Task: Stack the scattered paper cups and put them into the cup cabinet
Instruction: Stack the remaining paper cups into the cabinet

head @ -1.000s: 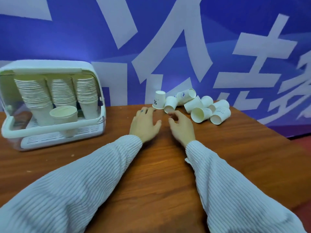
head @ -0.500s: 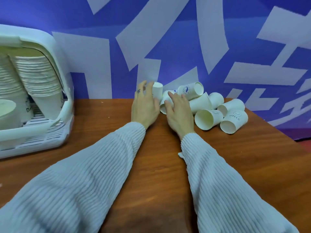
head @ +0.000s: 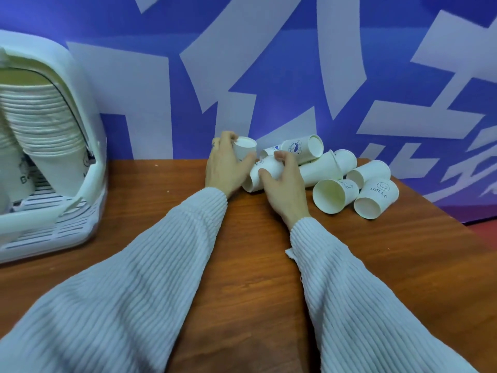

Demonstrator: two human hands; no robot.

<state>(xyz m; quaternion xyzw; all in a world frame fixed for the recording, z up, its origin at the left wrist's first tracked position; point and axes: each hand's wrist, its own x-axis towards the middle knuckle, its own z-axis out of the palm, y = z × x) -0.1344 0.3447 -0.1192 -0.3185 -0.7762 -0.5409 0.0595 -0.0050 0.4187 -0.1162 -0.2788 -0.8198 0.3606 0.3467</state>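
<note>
The first pick-up is in hand: both hands have gone to the left end of the heap of paper cups at the back of the worktop (head: pixel 242 265), against the blue wall. The left hand (head: pixel 224 168) curls its fingers round an upside-down cup (head: pixel 244 149), its base showing on top. The right hand (head: pixel 282 181) grips a second cup (head: pixel 265 172) that lies on its side, mouth toward the person.

Judging from this, the next move calls for turning the two cups the same way and sliding one into the other — mouths lined up, or the thin rims will catch and crumple. After that the rest of the heap must be gathered one by one.

By my count there are eight loose cups: the two being held, one partly hidden behind the right hand, and five more lying on their sides to the right, among them the one marked HELLO (head: pixel 376 196). Some touch or overlap, so the count may be off by one.

The cup cabinet (head: pixel 88 168) stands well apart at the left, open-fronted — two stacks of cups (head: pixel 45 135) show inside, the further one cut by the frame edge.
</note>
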